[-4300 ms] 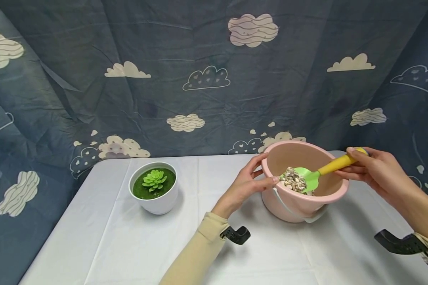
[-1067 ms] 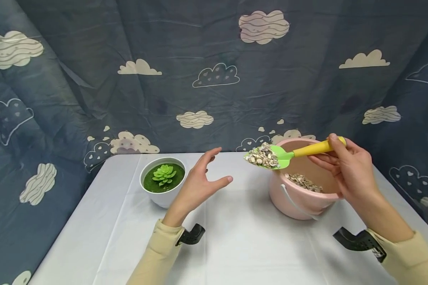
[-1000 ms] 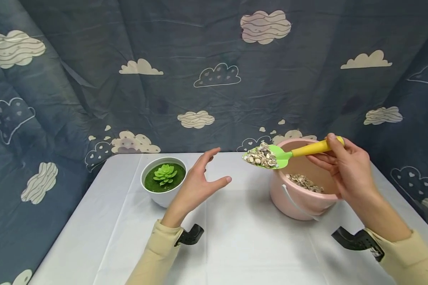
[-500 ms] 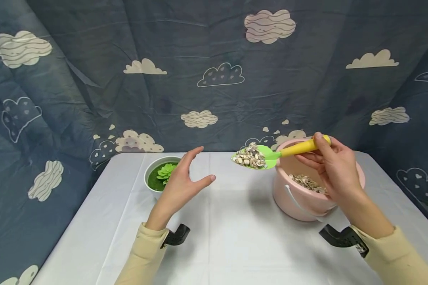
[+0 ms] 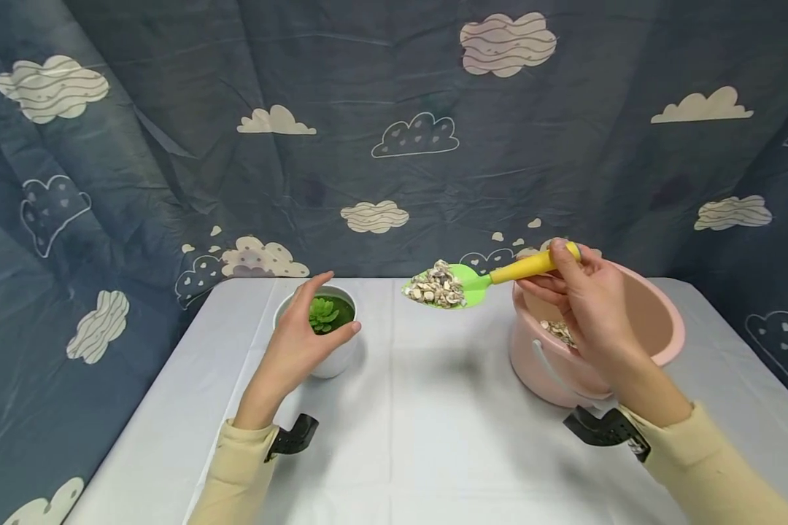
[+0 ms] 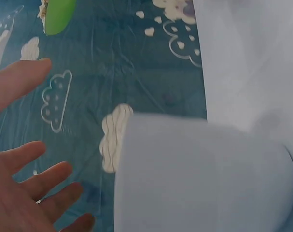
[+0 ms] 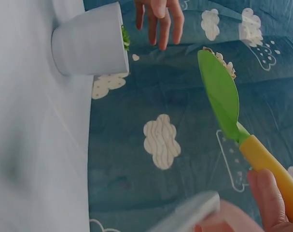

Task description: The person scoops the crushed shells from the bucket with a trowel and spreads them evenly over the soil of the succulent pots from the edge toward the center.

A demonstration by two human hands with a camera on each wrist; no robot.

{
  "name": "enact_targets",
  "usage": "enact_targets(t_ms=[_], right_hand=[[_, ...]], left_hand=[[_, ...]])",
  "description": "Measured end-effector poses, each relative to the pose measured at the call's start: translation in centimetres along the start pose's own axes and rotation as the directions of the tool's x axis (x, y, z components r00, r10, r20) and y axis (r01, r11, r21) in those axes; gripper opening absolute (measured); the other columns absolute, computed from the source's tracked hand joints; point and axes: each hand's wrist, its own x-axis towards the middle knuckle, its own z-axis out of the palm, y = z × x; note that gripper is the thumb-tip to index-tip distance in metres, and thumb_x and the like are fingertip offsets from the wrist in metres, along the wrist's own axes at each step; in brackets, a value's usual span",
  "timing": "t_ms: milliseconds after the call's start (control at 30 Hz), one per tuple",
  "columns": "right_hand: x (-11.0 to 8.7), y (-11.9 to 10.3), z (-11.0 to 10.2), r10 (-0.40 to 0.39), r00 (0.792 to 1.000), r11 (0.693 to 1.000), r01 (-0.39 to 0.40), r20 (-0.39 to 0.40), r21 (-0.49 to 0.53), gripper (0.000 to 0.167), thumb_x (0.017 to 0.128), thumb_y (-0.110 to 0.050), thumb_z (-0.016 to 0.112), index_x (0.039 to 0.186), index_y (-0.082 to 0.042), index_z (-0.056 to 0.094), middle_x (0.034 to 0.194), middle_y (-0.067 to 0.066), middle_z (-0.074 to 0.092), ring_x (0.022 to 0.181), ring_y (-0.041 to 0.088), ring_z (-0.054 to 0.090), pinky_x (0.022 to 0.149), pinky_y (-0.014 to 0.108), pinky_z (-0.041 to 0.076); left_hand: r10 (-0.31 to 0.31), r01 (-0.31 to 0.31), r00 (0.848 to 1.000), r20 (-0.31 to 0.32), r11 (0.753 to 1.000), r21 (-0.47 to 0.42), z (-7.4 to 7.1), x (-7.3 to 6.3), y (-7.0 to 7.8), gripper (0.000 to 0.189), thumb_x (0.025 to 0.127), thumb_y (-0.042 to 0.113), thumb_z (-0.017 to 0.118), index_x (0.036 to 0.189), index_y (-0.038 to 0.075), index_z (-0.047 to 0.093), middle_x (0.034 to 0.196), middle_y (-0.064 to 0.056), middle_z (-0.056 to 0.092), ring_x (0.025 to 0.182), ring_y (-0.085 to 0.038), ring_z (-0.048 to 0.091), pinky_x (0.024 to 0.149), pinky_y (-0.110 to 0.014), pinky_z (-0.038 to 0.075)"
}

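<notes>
My right hand (image 5: 587, 299) grips the yellow handle of a small green trowel (image 5: 476, 286). A heap of tan and grey chips (image 5: 436, 286), perhaps gravel or wood, lies on its blade. The blade hangs over the table between a pink bucket (image 5: 657, 310) and a white plant pot (image 5: 333, 361). In front of the pot in the head view, my left hand (image 5: 295, 343) is raised, thumb and fingers spread. The left wrist view has this hand apart from the pot (image 6: 204, 179). A green succulent (image 5: 323, 315) grows in the pot, partly hidden by the hand.
More chips (image 5: 558, 332) lie inside the bucket, partly behind my right hand. A white bucket handle (image 5: 551, 364) hangs down its front. White cloth covers the table (image 5: 433, 437). Behind it hangs a dark blue curtain (image 5: 394, 87) printed with clouds.
Earlier the trowel was in the bucket, my left hand on its rim. The loaded trowel has since risen and moved left. My left hand has let go and shifted left to the pot.
</notes>
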Motion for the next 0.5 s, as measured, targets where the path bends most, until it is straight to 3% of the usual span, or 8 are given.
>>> enact_targets(t_ms=[133,267,500], right_hand=[[0.3,0.5,0.9,-0.012,1.0,1.0,0.013,0.027,-0.013,0.048,0.093,-0.024,0.067,0.124,0.006,0.047,0.111,0.018,0.064,0.093,0.029,0.071,0.075,0.037,0.055],[0.5,1.0,1.7,0.01,0.999,1.0,-0.011,0.038,0.01,0.048,0.093,-0.025,0.067,0.122,0.007,0.046,0.109,0.018,0.068,0.095,0.03,0.07,0.075,0.037,0.055],[0.7,1.9,3.1,0.069,0.996,0.997,-0.07,0.051,0.02,0.048,0.093,-0.026,0.067,0.123,0.005,0.045,0.112,0.02,0.065,0.094,0.03,0.07,0.078,0.039,0.055]], left_hand=[[0.014,-0.013,0.999,-0.036,0.999,0.035,-0.9,-0.3,-1.2,0.088,0.08,0.042,0.081,0.152,0.026,0.033,0.155,-0.002,0.031,0.14,-0.027,0.032,0.107,-0.056,0.032],[-0.014,0.016,0.999,-0.04,0.999,0.051,-1.6,-0.6,-2.7,0.093,0.079,0.043,0.082,0.154,0.024,0.03,0.156,-0.002,0.026,0.141,-0.028,0.029,0.108,-0.056,0.03],[-0.083,0.083,0.997,0.007,0.996,0.035,-1.8,-0.8,-4.9,0.103,0.078,0.045,0.082,0.156,0.017,0.022,0.159,-0.009,0.018,0.143,-0.032,0.025,0.11,-0.057,0.027]])
